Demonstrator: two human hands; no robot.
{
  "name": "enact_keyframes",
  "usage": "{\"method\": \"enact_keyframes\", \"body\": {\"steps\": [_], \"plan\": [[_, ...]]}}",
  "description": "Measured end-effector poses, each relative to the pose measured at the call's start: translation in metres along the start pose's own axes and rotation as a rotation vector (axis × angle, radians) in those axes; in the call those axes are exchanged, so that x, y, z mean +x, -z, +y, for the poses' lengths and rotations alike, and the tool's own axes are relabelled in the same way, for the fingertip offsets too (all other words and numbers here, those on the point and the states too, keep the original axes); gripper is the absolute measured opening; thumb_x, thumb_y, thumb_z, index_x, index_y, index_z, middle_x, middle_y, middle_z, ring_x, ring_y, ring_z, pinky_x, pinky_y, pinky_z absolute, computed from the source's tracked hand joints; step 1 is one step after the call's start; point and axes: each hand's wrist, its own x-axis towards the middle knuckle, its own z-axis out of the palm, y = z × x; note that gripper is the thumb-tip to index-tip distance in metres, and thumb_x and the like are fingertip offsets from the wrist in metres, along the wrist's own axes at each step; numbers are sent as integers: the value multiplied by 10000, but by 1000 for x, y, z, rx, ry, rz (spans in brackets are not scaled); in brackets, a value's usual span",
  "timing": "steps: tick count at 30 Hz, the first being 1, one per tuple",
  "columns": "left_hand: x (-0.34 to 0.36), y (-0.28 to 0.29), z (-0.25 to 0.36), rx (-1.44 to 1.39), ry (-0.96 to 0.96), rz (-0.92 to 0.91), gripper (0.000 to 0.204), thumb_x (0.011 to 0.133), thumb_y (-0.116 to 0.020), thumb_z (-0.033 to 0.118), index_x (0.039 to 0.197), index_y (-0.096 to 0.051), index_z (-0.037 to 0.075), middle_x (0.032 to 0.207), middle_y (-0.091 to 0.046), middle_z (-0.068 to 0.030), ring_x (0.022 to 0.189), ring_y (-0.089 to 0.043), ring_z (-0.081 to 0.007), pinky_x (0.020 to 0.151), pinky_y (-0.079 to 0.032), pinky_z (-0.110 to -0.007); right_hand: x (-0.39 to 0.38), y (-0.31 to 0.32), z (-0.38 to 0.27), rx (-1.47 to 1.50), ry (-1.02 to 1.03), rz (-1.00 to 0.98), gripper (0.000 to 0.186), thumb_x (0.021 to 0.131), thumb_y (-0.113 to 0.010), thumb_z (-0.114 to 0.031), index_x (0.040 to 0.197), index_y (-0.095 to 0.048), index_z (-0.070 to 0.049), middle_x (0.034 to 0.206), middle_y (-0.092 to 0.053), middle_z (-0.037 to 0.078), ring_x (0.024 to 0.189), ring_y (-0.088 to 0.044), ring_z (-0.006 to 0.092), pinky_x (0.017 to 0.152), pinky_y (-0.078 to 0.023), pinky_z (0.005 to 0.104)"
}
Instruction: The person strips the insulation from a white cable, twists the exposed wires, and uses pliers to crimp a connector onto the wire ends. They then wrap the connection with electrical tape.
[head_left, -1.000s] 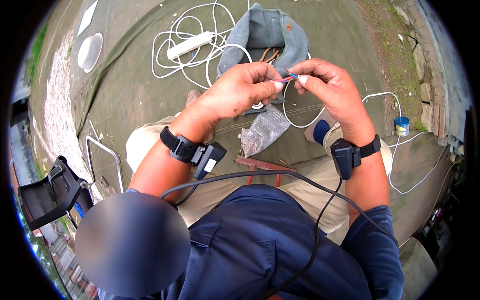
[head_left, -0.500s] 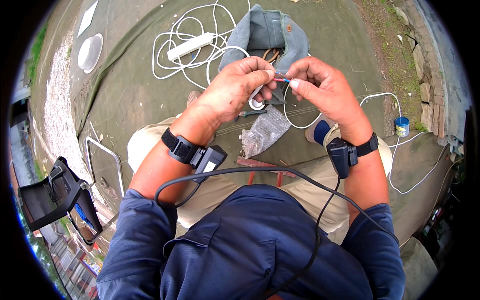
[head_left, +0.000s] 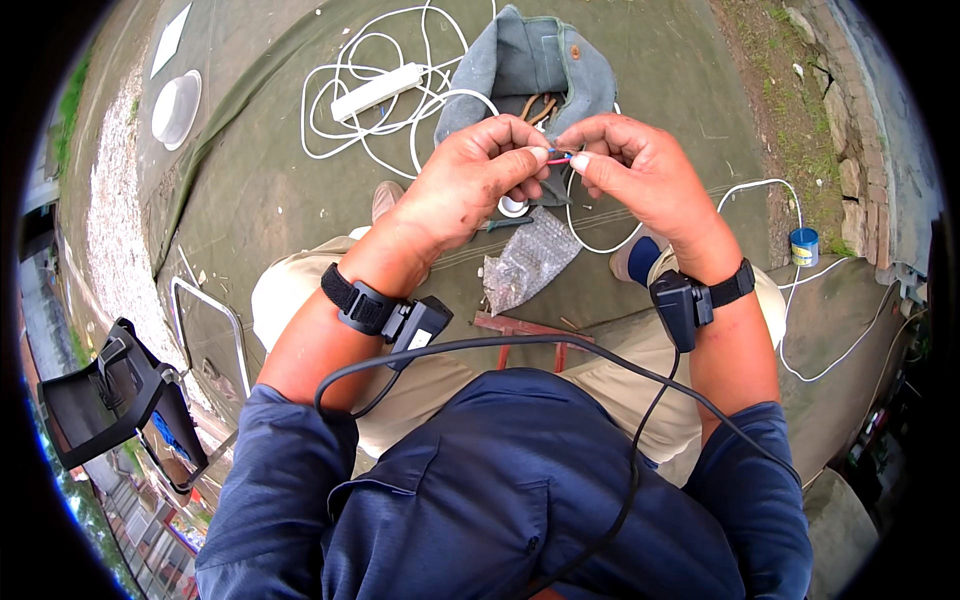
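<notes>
My left hand (head_left: 476,180) and my right hand (head_left: 632,172) meet in front of me, each in a closed pinch. Between thumbs and fingertips they hold thin red and blue electrical wires (head_left: 560,161), only a short stretch of which shows. A grey-blue cloth tool bag (head_left: 590,80) stands open just beyond my hands, with brown-handled pliers (head_left: 541,108) inside. Below my fingers lie a white tape roll (head_left: 513,207), a dark hand tool (head_left: 506,224) and a piece of bubble wrap (head_left: 530,262).
A white power strip (head_left: 377,92) lies among loops of white cable (head_left: 312,112) at the back left. More white cable runs past a blue can (head_left: 803,246) on the right. A black chair (head_left: 110,400) stands at left, and a reddish stool (head_left: 520,330) shows between my legs.
The fingertips have shifted slightly on the wires, with my right fingers drawn a little closer to my left. Both hands keep their pinch.
</notes>
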Motion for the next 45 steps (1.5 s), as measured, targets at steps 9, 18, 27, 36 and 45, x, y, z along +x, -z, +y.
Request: {"method": "enact_keyframes", "body": {"steps": [9,18,27,36,45], "plan": [[0,-1,0,139,-35,-1,119,975,-641,160,1015,-646,48,843,-623,13,766,-587,-67,674,-472,-235,1,-7,6,-34,67,20,199,926,-683,-114,1113,-712,-52,775,-635,-32,699,-551,33,622,-456,223],[-1,1,0,219,-26,-1,151,964,-650,179,991,-652,30,845,-629,7,758,-591,-70,669,-484,-245,-1,-7,4,-47,80,-9,213,931,-659,-93,1138,-692,-55,782,-644,-22,707,-578,44,632,-474,231],[-2,1,2,220,-9,-18,160,955,-661,177,989,-657,20,850,-639,-3,755,-592,-76,675,-495,-248,-1,-8,2,-3,86,-37,168,952,-620,-45,1104,-682,-12,900,-688,21,736,-617,78,664,-512,238],[-1,2,1,246,-23,-14,168,955,-669,172,1007,-664,12,854,-644,-5,763,-601,-77,678,-499,-244,1,-11,5,-13,74,1,112,962,-613,-45,1030,-676,18,896,-679,31,731,-627,85,653,-512,241],[0,5,-1,218,2,29,180,1002,-623,138,1123,-642,6,936,-682,-49,822,-657,-123,740,-521,-260,5,-10,12,91,15,61,130,972,-628,-93,1018,-649,27,896,-667,42,717,-634,98,644,-507,254]]}}
